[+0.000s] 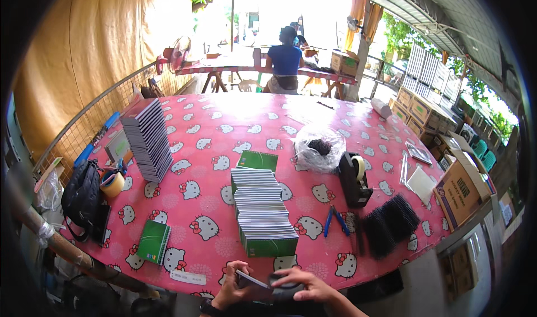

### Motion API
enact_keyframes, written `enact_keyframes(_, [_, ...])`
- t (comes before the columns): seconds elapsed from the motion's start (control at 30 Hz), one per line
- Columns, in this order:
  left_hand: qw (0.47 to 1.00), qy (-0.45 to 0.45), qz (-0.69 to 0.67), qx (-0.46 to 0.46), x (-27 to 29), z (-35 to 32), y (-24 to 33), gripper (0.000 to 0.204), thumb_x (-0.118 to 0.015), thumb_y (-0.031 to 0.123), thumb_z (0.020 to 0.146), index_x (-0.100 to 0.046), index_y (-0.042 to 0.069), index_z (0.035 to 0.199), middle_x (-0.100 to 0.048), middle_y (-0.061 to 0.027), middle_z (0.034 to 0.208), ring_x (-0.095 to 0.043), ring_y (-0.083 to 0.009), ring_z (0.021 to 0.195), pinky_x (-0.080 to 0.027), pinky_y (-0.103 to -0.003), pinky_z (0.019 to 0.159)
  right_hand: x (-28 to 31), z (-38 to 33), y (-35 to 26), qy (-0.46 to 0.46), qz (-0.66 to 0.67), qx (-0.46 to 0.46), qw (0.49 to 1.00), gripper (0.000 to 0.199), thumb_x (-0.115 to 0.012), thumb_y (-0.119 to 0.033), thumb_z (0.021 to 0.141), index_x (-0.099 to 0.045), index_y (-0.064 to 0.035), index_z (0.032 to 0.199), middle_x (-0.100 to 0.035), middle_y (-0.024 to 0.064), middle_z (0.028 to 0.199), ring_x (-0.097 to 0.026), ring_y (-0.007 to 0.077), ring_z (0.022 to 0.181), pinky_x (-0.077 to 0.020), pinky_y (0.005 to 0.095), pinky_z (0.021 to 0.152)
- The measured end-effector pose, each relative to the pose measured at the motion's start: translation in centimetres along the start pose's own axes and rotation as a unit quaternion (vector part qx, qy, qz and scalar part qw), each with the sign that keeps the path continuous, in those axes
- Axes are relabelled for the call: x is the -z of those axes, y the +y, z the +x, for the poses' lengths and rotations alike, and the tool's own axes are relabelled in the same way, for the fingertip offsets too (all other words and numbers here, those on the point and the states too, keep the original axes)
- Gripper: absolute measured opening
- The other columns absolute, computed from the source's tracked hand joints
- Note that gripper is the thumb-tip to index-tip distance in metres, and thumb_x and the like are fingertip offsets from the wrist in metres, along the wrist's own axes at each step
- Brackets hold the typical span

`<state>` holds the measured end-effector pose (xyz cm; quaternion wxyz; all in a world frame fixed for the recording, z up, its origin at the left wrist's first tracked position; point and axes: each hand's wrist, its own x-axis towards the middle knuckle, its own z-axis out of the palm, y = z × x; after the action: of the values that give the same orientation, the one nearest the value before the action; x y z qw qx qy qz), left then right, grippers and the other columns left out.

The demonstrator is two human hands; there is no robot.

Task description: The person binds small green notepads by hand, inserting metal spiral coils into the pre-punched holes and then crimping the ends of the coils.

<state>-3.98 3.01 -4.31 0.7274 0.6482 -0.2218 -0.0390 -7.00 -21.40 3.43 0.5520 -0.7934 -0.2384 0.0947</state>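
Note:
At the near table edge my left hand point(228, 287) is closed on a notebook point(253, 279), tilted so its pale edge shows. My right hand point(306, 286) is at the notebook's right side, its fingers bent over a dark piece point(286, 290) that I cannot make out. Just beyond my hands lies a long row of notebooks point(260, 205) with green covers and white page edges. A single green spiral notebook point(154, 242) lies flat to the left. Black plastic binding coils point(390, 225) are heaped on the right, beside blue-handled pliers point(335, 221).
A tall notebook stack point(146, 141) stands at left, near a tape roll point(112, 183) and a black backpack point(83, 197). A tape dispenser point(354, 183) and a clear plastic bag point(320, 148) are right of centre. Cardboard boxes point(463, 191) line the right side. A person point(286, 62) sits farther off.

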Motion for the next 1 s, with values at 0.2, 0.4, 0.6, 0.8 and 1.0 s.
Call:
enact_keyframes(0.2, [0.995,-0.042,0.073,-0.060,0.7,0.0,-1.0,0.045,-0.072,-0.001,0.067,-0.043,0.008,0.100,-0.045,-0.0067,0.093,-0.047,-0.0177,0.086,-0.040,-0.031,0.086,0.7,1.0,0.6,-0.028,0.026,0.040,0.998,0.044,-0.070,-0.042,0.079,-0.065,-0.0157,0.114,-0.054,0.0176,0.119,-0.048,0.0334,0.112,-0.0375,0.0431,0.097])
enact_keyframes(0.4, [0.998,-0.046,0.044,-0.025,0.5,-0.1,-0.2,0.043,-0.071,0.003,0.063,-0.042,0.007,0.095,-0.046,-0.0065,0.091,-0.047,-0.0181,0.086,-0.036,-0.034,0.091,0.3,1.1,-0.1,-0.026,0.022,0.021,0.999,0.045,-0.068,-0.043,0.080,-0.064,-0.0141,0.115,-0.051,0.0205,0.126,-0.045,0.0343,0.118,-0.0334,0.0442,0.101])
enact_keyframes(0.6, [0.998,-0.047,0.047,-0.018,0.9,-0.2,-0.8,0.042,-0.069,0.005,0.061,-0.043,0.007,0.094,-0.046,-0.0067,0.090,-0.047,-0.0187,0.087,-0.038,-0.032,0.083,-0.3,2.4,0.0,-0.002,-0.041,0.024,0.999,0.045,-0.070,-0.045,0.078,-0.066,-0.0142,0.111,-0.053,0.0199,0.122,-0.046,0.0344,0.117,-0.0387,0.0432,0.097])
enact_keyframes(0.8, [0.998,-0.063,0.000,0.000,0.5,-0.1,0.2,0.040,-0.074,0.012,0.065,-0.044,0.008,0.091,-0.047,-0.0065,0.092,-0.048,-0.0181,0.089,-0.034,-0.033,0.091,-0.7,2.6,0.7,-0.011,-0.072,0.020,0.997,0.044,-0.069,-0.044,0.079,-0.066,-0.0139,0.112,-0.052,0.0201,0.124,-0.046,0.0349,0.116,-0.0382,0.0433,0.098])
enact_keyframes(1.0, [0.996,-0.045,-0.024,0.070,0.7,0.3,0.9,0.039,-0.075,0.015,0.067,-0.044,0.008,0.089,-0.045,-0.0042,0.091,-0.047,-0.0167,0.091,-0.023,-0.034,0.107,-1.1,3.4,0.0,-0.002,-0.185,-0.022,0.983,0.045,-0.068,-0.047,0.080,-0.065,-0.0152,0.111,-0.055,0.0183,0.118,-0.047,0.0353,0.111,-0.0399,0.0447,0.094])
